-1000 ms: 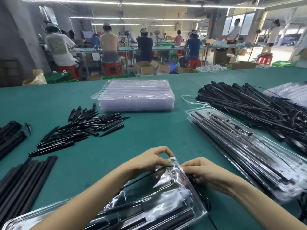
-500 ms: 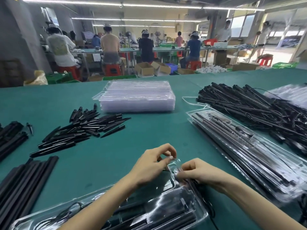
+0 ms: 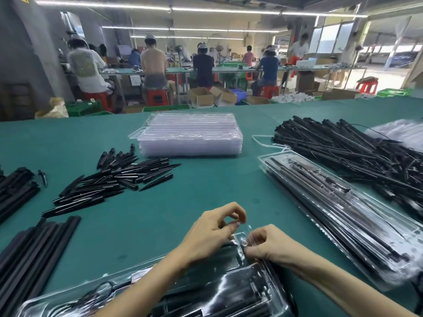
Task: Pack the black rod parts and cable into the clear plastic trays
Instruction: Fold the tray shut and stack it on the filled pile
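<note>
Green table (image 3: 187, 197) | clear tray (image 3: 229, 291) glossy, black rods inside | both hands pinching its tab: left (image 3: 211, 229), right (image 3: 266, 245)

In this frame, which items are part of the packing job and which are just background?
In the job:
clear tray being closed
left hand
right hand
packed trays
empty tray stack
pointed black parts
black rods
cabled rods

Background:
cardboard boxes
red stools
</note>
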The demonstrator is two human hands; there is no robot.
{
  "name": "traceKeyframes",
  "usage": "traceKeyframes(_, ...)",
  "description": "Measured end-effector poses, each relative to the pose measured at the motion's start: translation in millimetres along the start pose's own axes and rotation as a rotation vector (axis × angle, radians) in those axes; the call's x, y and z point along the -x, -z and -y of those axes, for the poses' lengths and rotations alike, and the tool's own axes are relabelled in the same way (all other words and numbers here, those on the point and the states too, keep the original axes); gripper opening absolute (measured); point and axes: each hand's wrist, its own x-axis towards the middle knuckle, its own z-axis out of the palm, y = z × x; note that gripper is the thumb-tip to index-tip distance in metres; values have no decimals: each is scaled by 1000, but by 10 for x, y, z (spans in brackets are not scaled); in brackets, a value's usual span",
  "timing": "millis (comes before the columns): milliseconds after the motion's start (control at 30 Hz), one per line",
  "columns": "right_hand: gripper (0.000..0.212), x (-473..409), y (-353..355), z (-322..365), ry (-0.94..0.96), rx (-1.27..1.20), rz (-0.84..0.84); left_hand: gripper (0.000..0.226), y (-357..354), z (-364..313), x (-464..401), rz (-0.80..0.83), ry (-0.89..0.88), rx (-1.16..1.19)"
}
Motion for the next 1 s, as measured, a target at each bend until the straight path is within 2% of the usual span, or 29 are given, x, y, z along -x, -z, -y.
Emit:
traceKeyframes(67,17,-5,-8,1,-9,-42,13,10,22,-14,-6,-7,3,10)
traceKeyframes(167,21,-14,66,-35,-1,-98,66,11,70,-19,-22,-8,-2,-11)
traceKeyframes(267,20,12,182,-61,0,-107,41,17,79,18,-43,54,29,-44)
traceKeyframes(367,24,19,249,-88,65,21,-30,18,70,69,-52,174,129,-73)
traceKeyframes(533,29,94,303,-33,134,188,89,22,63,86,-89,224,195,5)
traceKeyframes(567,26,115,299,-13,157,213,70,24,60,90,-91,225,201,23)
traceKeyframes(633,21,132,294,5,250,220,-86,26,50,102,-85,224,209,55)
traceKeyframes(700,14,158,303,43,374,75,-266,24,31,125,-73,223,209,53)
traceKeyframes(733,8,187,312,75,421,-78,-291,24,18,137,-68,219,207,39)
traceKeyframes(767,9,217,317,115,451,-285,-251,24,4,150,-66,215,204,19)
traceKeyframes(833,26,247,307,154,471,-743,-26,25,-17,166,-69,208,195,-15)
traceKeyframes(867,33,250,293,170,489,-896,58,25,-23,168,-71,208,191,-23)
traceKeyframes(1000,31,194,197,212,580,-1022,183,24,-14,158,-72,210,187,-16)
